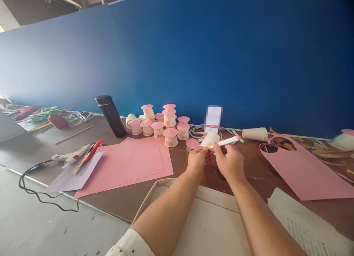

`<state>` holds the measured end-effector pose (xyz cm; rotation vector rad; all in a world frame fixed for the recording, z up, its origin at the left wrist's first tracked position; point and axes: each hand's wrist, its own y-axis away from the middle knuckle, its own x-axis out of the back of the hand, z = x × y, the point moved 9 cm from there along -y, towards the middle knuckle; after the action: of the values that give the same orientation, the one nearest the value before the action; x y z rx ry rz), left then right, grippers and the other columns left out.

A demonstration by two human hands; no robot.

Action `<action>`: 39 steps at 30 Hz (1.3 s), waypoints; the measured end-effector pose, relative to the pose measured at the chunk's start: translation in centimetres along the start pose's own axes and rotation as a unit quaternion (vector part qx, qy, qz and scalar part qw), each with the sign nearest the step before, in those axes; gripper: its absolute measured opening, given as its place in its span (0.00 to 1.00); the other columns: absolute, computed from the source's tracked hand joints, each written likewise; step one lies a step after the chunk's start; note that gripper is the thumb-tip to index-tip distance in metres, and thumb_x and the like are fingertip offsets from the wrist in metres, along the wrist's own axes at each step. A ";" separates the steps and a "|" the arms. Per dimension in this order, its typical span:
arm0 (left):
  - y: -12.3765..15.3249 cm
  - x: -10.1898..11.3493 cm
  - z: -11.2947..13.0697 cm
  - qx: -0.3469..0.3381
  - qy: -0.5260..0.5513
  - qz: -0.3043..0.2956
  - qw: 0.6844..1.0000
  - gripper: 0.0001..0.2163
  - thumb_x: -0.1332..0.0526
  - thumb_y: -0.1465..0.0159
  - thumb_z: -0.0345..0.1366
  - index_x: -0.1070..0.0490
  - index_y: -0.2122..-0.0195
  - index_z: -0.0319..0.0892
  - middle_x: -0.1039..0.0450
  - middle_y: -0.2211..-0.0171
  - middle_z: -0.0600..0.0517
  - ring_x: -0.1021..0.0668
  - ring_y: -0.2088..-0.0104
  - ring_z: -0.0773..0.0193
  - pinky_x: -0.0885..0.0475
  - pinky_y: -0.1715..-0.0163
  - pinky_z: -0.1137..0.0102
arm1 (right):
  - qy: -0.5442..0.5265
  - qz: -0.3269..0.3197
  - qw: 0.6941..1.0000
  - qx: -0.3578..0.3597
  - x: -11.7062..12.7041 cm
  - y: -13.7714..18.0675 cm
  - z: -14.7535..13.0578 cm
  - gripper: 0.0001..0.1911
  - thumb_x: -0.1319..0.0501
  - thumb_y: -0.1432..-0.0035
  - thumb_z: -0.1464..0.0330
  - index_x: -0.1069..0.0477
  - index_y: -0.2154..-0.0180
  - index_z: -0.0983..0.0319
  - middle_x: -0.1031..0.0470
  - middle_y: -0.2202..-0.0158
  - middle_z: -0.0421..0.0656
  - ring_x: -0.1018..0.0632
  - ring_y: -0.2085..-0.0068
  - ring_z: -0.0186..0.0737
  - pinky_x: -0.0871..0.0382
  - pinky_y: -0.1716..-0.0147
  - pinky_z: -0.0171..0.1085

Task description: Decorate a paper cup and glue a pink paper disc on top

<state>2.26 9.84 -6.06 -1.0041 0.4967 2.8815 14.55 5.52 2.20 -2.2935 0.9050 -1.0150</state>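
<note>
My left hand (197, 159) is closed around the lower edge of a small white paper cup (210, 139). In my right hand (229, 161) is a white pen (227, 141), pinched near its left end, which meets the cup. Green and pink show around the pen's far end; whether they belong to it I cannot tell. A pink paper disc (192, 143) lies on the table left of the cup. Farther left, several upturned paper cups (170, 141) with pink discs on top stand grouped, some stacked.
Before me sits a white box lid (210, 221). Pink sheets (127, 160) lie left, near a glue gun (72, 154), a red cutter (90, 154) and a black bottle (111, 118). On the right are stacked cups (254, 133), sunglasses (269, 148) and another pink sheet (309, 171).
</note>
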 end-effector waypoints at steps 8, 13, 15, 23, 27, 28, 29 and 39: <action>0.6 -0.7 0.7 -0.009 0.050 -0.014 0.999 0.07 0.37 0.34 0.26 0.23 0.70 0.34 0.24 0.72 0.47 0.22 0.71 0.69 0.25 0.62 0.72 | -0.052 0.043 0.998 0.014 3.2 0.3 -2.0 0.24 0.44 0.35 0.49 0.20 0.61 0.61 0.19 0.70 0.48 0.20 0.69 0.46 0.29 0.64 0.41; 1.0 -1.4 1.2 -0.016 0.079 -0.038 0.996 0.07 0.39 0.34 0.25 0.23 0.68 0.34 0.24 0.71 0.48 0.21 0.70 0.69 0.25 0.60 0.73 | -0.050 0.040 0.998 0.005 3.6 0.9 -1.9 0.24 0.43 0.36 0.49 0.20 0.61 0.61 0.19 0.71 0.47 0.20 0.71 0.46 0.28 0.64 0.42; 1.1 -1.5 1.2 -0.021 0.080 -0.045 0.996 0.06 0.38 0.34 0.26 0.23 0.68 0.34 0.23 0.71 0.48 0.21 0.69 0.69 0.25 0.60 0.73 | -0.042 0.036 0.998 -0.001 3.3 1.0 -1.7 0.25 0.43 0.36 0.48 0.20 0.61 0.61 0.20 0.72 0.47 0.21 0.71 0.46 0.28 0.65 0.42; 1.2 -1.5 1.1 -0.015 0.076 -0.056 0.995 0.06 0.37 0.34 0.28 0.22 0.69 0.34 0.24 0.72 0.48 0.22 0.70 0.69 0.26 0.61 0.74 | -0.017 0.049 0.998 0.025 3.2 0.9 -2.1 0.25 0.44 0.36 0.48 0.20 0.63 0.61 0.17 0.67 0.50 0.20 0.69 0.46 0.28 0.67 0.40; 1.3 -1.6 1.1 -0.015 0.076 -0.059 0.995 0.05 0.34 0.36 0.29 0.22 0.68 0.34 0.24 0.71 0.48 0.21 0.69 0.68 0.26 0.59 0.72 | -0.013 0.059 0.997 0.045 3.2 0.9 -2.2 0.24 0.43 0.36 0.49 0.20 0.63 0.62 0.17 0.68 0.50 0.19 0.70 0.45 0.28 0.68 0.39; 1.3 -1.6 1.1 -0.015 0.076 -0.058 0.995 0.05 0.34 0.36 0.29 0.23 0.69 0.34 0.24 0.71 0.48 0.21 0.69 0.68 0.26 0.59 0.72 | -0.013 0.062 0.997 0.049 3.2 0.9 -2.2 0.24 0.43 0.36 0.50 0.20 0.63 0.62 0.17 0.68 0.50 0.19 0.70 0.45 0.28 0.68 0.39; 1.3 -1.6 1.1 -0.015 0.075 -0.057 0.995 0.05 0.34 0.35 0.29 0.23 0.69 0.34 0.23 0.71 0.47 0.21 0.69 0.68 0.26 0.60 0.72 | -0.011 0.064 0.997 0.051 3.2 0.9 -2.2 0.24 0.43 0.36 0.50 0.19 0.63 0.62 0.17 0.68 0.50 0.19 0.70 0.45 0.28 0.69 0.39; 1.4 -1.5 1.1 -0.017 0.077 -0.059 0.995 0.05 0.35 0.35 0.28 0.23 0.69 0.34 0.23 0.71 0.47 0.21 0.69 0.67 0.26 0.57 0.70 | -0.010 0.060 0.996 0.067 3.3 0.8 -2.5 0.23 0.43 0.35 0.52 0.19 0.65 0.63 0.18 0.71 0.50 0.19 0.70 0.46 0.28 0.67 0.39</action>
<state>2.57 8.95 -3.88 -1.2245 0.3828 2.7322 13.95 2.22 4.74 -2.1088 0.9245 -0.9689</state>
